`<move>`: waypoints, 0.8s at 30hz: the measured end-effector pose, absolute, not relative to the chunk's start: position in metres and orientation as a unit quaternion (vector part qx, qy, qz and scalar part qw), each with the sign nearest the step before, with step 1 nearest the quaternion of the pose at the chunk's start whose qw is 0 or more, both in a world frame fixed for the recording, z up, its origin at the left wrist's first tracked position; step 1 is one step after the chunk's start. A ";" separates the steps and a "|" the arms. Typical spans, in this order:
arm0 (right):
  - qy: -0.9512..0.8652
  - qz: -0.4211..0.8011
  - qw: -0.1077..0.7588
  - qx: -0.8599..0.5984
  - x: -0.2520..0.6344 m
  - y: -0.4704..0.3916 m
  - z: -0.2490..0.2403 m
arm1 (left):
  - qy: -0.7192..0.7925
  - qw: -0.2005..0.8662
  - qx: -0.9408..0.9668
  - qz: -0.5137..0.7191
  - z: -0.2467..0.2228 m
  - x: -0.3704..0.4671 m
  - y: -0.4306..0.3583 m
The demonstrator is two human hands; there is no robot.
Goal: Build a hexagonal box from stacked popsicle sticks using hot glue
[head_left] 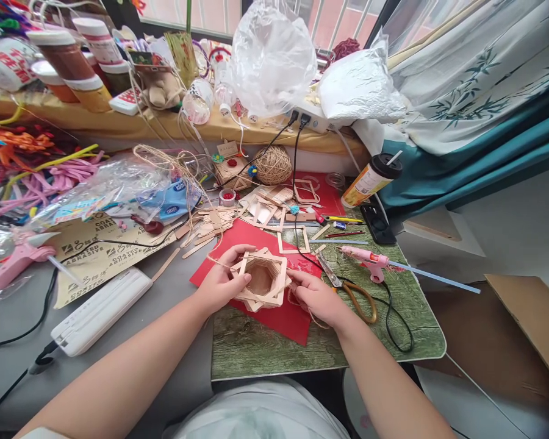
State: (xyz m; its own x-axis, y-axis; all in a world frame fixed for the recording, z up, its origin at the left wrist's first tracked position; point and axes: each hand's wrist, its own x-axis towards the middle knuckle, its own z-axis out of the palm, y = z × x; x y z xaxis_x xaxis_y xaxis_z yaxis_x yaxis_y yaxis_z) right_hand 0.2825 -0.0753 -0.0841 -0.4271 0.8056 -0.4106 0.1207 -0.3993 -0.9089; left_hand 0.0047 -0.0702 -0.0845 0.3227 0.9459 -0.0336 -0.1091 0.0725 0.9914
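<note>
A person's two bare hands work over a green mat with a wood-grain pattern on a grey surface. The left hand grips the near-left side of a hollow, star-cornered vessel of stacked pale wooden sticks, its thumb over the rim and its opening tilted toward the camera. The right hand, fingers drawn narrow, pinches a strand of thin brown twine just beside the vessel's right edge. Beneath the vessel and both hands lies a sheet of glossy red card. Right of the right hand are scissors with brown looped handles and a pink glue gun with a pale blue stick protruding from its rear. Just beyond the hands sit a square pale wooden frame and a scatter of flat wooden sticks; farther off rests a round ball of brown twine. A printed paper cup with a black lid and straw leans beyond the right hand, and a white plastic power strip lies left of the left hand.
</note>
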 end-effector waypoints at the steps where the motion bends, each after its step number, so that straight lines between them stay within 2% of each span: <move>1: -0.490 0.686 0.248 -0.476 0.283 -0.075 -0.084 | 0.391 0.619 0.530 0.428 -0.084 0.005 -0.070; 8: -0.537 0.632 0.244 -0.504 0.280 -0.077 -0.082 | 0.395 0.603 0.537 0.439 -0.084 0.007 -0.072; 18: -0.423 0.749 0.240 -0.451 0.279 -0.076 -0.076 | 0.399 0.608 0.532 0.433 -0.080 0.009 -0.071; 24: -0.396 0.776 0.197 -0.450 0.287 -0.075 -0.067 | 0.410 0.595 0.536 0.436 -0.081 0.008 -0.069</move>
